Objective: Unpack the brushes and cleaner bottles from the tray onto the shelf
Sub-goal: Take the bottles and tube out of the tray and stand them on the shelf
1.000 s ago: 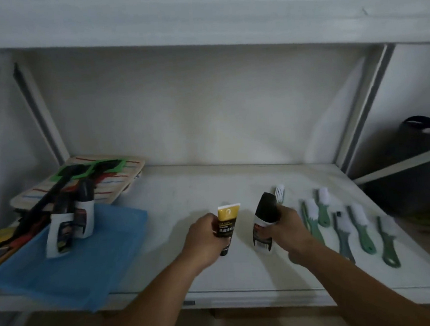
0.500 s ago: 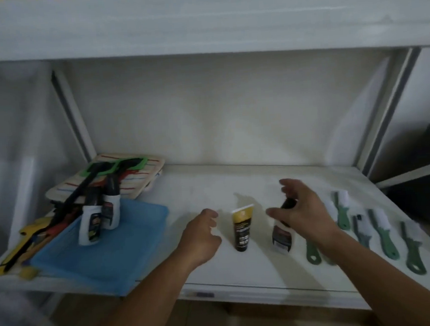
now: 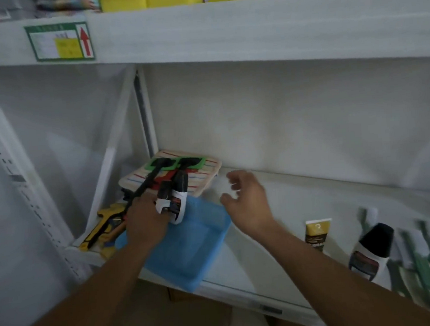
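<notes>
A person's left hand [image 3: 147, 223] grips a white, black-capped cleaner bottle [image 3: 164, 199] over the blue tray [image 3: 201, 240] at the left end of the white shelf [image 3: 300, 200]; a second bottle [image 3: 179, 201] stands beside it. The right hand [image 3: 247, 201] hovers open above the tray's edge. Farther right stand a yellow tube [image 3: 317, 234] and another bottle [image 3: 370, 253] beside green brushes [image 3: 419, 258].

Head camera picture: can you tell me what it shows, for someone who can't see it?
A person's left hand grips one of two black-capped white cleaner bottles standing in a blue tray on a white shelf, while the open right hand reaches in. Farther right lie a yellow tube, another bottle and green brushes.
</notes>
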{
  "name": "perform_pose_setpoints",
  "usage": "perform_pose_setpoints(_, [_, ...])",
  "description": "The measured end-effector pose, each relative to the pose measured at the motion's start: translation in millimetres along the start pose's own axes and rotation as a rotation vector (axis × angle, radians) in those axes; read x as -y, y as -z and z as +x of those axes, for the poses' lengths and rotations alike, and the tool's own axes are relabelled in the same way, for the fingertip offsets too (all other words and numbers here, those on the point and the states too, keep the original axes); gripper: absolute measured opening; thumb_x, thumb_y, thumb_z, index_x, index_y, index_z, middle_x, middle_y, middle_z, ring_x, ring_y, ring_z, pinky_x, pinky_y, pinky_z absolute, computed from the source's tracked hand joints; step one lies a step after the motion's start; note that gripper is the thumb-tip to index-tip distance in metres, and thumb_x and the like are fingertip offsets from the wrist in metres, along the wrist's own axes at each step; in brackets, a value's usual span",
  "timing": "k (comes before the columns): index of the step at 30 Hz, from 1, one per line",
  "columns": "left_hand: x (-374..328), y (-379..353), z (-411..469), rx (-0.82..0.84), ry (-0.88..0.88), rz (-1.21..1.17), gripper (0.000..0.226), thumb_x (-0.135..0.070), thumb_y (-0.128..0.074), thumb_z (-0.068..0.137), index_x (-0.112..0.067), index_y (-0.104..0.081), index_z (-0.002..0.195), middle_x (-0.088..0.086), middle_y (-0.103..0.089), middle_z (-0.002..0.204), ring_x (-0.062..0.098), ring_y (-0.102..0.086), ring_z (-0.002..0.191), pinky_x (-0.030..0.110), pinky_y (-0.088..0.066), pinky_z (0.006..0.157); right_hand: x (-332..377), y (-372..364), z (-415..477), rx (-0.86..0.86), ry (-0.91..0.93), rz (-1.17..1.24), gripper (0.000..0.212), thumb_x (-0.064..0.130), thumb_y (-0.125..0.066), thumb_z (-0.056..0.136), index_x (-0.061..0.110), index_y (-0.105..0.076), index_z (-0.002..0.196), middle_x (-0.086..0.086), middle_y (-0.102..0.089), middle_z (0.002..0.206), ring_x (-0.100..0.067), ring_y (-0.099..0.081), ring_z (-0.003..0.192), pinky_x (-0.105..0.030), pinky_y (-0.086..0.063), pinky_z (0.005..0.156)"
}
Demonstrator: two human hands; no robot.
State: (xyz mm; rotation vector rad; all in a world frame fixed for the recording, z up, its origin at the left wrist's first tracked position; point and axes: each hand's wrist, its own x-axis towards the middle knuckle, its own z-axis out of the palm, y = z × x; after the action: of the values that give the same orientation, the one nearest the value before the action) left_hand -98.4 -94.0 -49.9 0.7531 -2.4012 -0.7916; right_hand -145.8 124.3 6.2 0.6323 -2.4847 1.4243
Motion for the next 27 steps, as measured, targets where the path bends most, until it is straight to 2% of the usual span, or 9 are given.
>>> perform_pose_setpoints(2, [11.8, -2.0, 10.1, 0.01, 0.013, 0.09, 0.037, -0.016, -0.074, 0.075, -0.006, -0.057, 0.106, 0.02, -0.06, 0.109, 0.041, -0.057, 0.103, 0.052, -0.051, 0.086, -2.5, -34.3, 12.4, 0.101, -0.089, 0.001, 0.041, 0.013, -0.069, 0.082, 0.009, -0.059, 0.121, -0.008, -0.064, 0.115, -0.023, -0.062, 0.102, -0.033, -0.052, 0.086])
perform_pose_setpoints(5, [16.5, -9.2, 22.0, 0.038, -0.044, 0.186, 0.043, -0.017, -0.074, 0.076, -0.006, -0.054, 0.112, 0.02, -0.057, 0.114, 0.042, -0.054, 0.108, 0.055, -0.05, 0.088, -3.6, -74.3, 29.1, 0.218, -0.192, 0.024, 0.047, 0.014, -0.068, 0.085, 0.007, -0.053, 0.129, -0.01, -0.064, 0.121, -0.026, -0.061, 0.11, -0.029, -0.048, 0.082])
perform_pose_setpoints(10, [11.8, -21.3, 33.4, 0.068, -0.044, 0.197, 0.037, -0.02, -0.067, 0.084, -0.007, -0.055, 0.116, 0.018, -0.057, 0.118, 0.04, -0.058, 0.108, 0.05, -0.052, 0.087, -7.7, -119.5, 57.9, 0.26, -0.283, 0.05, 0.05, 0.014, -0.066, 0.086, 0.004, -0.046, 0.131, -0.017, -0.062, 0.126, -0.034, -0.06, 0.113, -0.041, -0.053, 0.092])
perform_pose_setpoints(15, [12.1, -28.3, 45.3, 0.065, -0.03, 0.175, 0.022, -0.029, -0.057, 0.085, -0.013, -0.058, 0.1, 0.012, -0.067, 0.1, 0.033, -0.065, 0.091, 0.042, -0.055, 0.073, -13.8, -150.8, 75.8, 0.231, -0.318, 0.061, 0.05, 0.025, -0.071, 0.081, 0.012, -0.047, 0.124, -0.016, -0.066, 0.117, -0.032, -0.065, 0.104, -0.042, -0.057, 0.087])
perform_pose_setpoints(18, [9.8, -28.8, 47.2, 0.065, 0.011, 0.158, 0.021, -0.029, -0.057, 0.083, -0.015, -0.061, 0.098, 0.008, -0.067, 0.095, 0.029, -0.066, 0.087, 0.036, -0.05, 0.067, -12.9, -162.0, 80.3, 0.203, -0.309, 0.044, 0.054, 0.028, -0.07, 0.08, 0.014, -0.047, 0.126, -0.014, -0.066, 0.116, -0.033, -0.063, 0.106, -0.044, -0.057, 0.088])
perform_pose_setpoints(20, [9.7, -28.2, 48.1, 0.075, 0.027, 0.111, 0.016, -0.029, -0.058, 0.084, -0.014, -0.061, 0.09, 0.006, -0.064, 0.085, 0.026, -0.063, 0.077, 0.034, -0.047, 0.062, -14.2, -167.6, 82.7, 0.191, -0.305, 0.015, 0.048, 0.031, -0.068, 0.078, 0.014, -0.052, 0.12, -0.013, -0.066, 0.113, -0.034, -0.063, 0.105, -0.045, -0.057, 0.088])
perform_pose_setpoints(22, [11.4, -25.2, 51.0, 0.114, 0.047, 0.017, 0.015, -0.024, -0.063, 0.084, -0.01, -0.062, 0.081, 0.006, -0.064, 0.073, 0.024, -0.062, 0.067, 0.036, -0.051, 0.058, -14.9, -169.4, 83.5, 0.219, -0.292, -0.013, 0.041, 0.033, -0.066, 0.073, 0.015, -0.059, 0.11, -0.011, -0.068, 0.107, -0.032, -0.064, 0.1, -0.043, -0.058, 0.084])
perform_pose_setpoints(24, [16.9, -20.5, 53.6, 0.133, 0.04, -0.097, 0.014, -0.02, -0.067, 0.082, -0.006, -0.068, 0.082, 0.012, -0.07, 0.076, 0.028, -0.067, 0.071, 0.043, -0.058, 0.065, -10.9, -162.1, 79.0, 0.251, -0.275, -0.024, 0.036, 0.029, -0.067, 0.073, 0.013, -0.063, 0.104, -0.011, -0.068, 0.104, -0.03, -0.066, 0.096, -0.04, -0.059, 0.081])
perform_pose_setpoints(27, [21.4, -10.0, 50.8, 0.156, 0.076, -0.237, 0.02, -0.014, -0.073, 0.08, -0.008, -0.07, 0.098, 0.016, -0.073, 0.095, 0.033, -0.068, 0.089, 0.05, -0.058, 0.082, -8.0, -140.7, 72.9, 0.265, -0.296, -0.005, 0.036, 0.019, -0.071, 0.077, 0.006, -0.061, 0.109, -0.012, -0.067, 0.106, -0.03, -0.065, 0.099, -0.041, -0.059, 0.083])
